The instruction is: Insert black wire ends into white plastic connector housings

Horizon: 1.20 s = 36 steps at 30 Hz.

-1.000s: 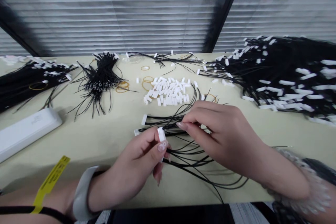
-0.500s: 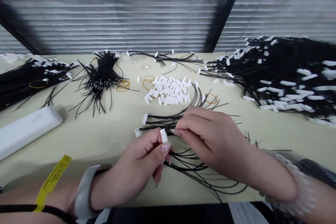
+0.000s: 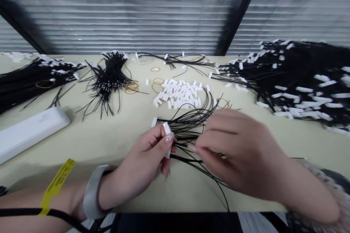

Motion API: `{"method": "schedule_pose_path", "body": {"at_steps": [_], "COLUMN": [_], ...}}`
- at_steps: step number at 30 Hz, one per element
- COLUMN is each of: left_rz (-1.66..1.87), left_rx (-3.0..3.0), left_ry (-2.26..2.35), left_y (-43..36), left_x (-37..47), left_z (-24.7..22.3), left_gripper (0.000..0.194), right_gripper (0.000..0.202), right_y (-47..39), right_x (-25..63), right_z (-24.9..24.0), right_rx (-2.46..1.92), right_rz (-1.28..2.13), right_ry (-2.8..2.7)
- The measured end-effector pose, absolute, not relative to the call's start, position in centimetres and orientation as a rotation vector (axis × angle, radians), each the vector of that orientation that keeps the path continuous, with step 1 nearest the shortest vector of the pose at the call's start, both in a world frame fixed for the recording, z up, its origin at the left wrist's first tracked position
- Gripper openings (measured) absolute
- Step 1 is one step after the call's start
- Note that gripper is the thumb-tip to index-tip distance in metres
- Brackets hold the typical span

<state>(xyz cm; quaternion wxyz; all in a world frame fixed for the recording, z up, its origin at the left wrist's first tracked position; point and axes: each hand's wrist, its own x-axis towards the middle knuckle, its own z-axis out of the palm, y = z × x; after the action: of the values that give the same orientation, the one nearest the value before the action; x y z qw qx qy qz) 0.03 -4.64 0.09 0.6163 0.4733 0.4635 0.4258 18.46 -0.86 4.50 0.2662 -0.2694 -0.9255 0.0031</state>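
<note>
My left hand [image 3: 146, 156] is closed on a white plastic connector housing [image 3: 166, 128], pinched between thumb and fingers. Black wires [image 3: 197, 169] run from the housing to the right, beneath my other hand. My right hand [image 3: 235, 149] has thumb and forefinger pressed together just right of the housing, beside the wires; motion blurs it, and what the fingertips hold, if anything, cannot be made out. Behind both hands lies a bunch of black wires [image 3: 188, 118] with a white connector [image 3: 154, 122] at its left end.
Loose white housings [image 3: 179, 94] form a heap beyond the hands. A large pile of wired connectors [image 3: 298, 76] stands at right; wire bundles [image 3: 109, 76] lie at left, near rubber bands [image 3: 132, 88]. A long white case [image 3: 32, 131] rests at far left, blinds [image 3: 123, 14] behind.
My right hand has drawn back to the right, away from the housing. My left hand, still gripping the housing, has shifted slightly up in the picture. The whole view has moved a little.
</note>
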Motion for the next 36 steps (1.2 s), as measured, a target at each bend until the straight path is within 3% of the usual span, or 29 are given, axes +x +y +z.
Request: {"method": "schedule_pose_path", "body": {"at_steps": [5, 24, 36], "left_rz": [0.963, 0.945, 0.982], "left_rx": [1.133, 1.184, 1.016], "left_ry": [1.135, 1.227, 1.229], "left_y": [-4.7, -4.7, -4.7], "left_x": [0.0, 0.2, 0.6], "left_z": [0.1, 0.3, 0.7], "left_gripper": [0.025, 0.024, 0.024], "right_gripper": [0.025, 0.015, 0.015], "right_y": [-1.1, -1.9, -1.0], "right_x": [18.3, 17.6, 21.5], "right_z": [3.6, 2.1, 7.2], "right_rx": [-0.743, -0.814, -1.297], "right_rz": [-0.002, -0.096, -0.766], "right_ry": [-2.772, -2.875, -2.349]}}
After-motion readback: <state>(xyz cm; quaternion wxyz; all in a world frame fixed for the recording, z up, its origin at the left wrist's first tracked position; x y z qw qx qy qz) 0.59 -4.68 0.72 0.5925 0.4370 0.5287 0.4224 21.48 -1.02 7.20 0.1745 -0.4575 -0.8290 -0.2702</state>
